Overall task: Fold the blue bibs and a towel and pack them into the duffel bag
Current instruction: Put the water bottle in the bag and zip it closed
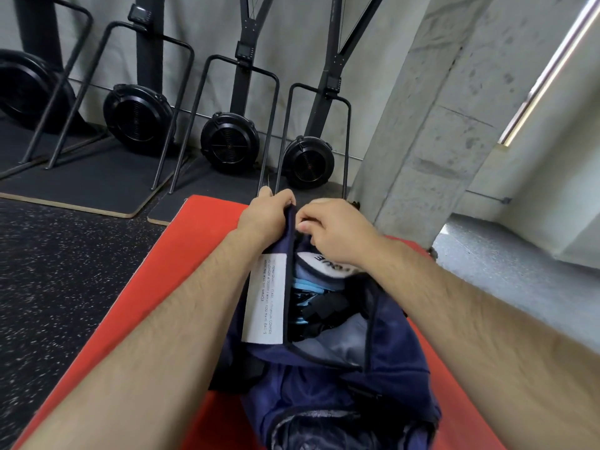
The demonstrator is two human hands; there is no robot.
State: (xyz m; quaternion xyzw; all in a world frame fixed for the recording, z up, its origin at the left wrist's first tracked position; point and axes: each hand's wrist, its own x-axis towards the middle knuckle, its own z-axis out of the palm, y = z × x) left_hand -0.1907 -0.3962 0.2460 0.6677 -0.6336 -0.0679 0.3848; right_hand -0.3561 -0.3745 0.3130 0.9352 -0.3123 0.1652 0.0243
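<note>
A navy duffel bag [341, 384] lies lengthwise on a red mat [168, 271], its top gaping. A white label [264, 297] with printed text shows on the left flap. Inside lie light blue folded bibs [306, 295] with black parts, and a white item with dark lettering [324, 264] at the far end. My left hand [264, 214] grips the far end of the bag's left edge. My right hand [334, 227] pinches something small at the far end of the opening, right beside the left hand; what it pinches is hidden under the fingers.
Several black fan machines [229, 142] with metal frames stand in a row on dark platforms along the far wall. A concrete pillar [431, 118] rises at the right of the mat. Speckled black rubber floor [65, 271] lies to the left.
</note>
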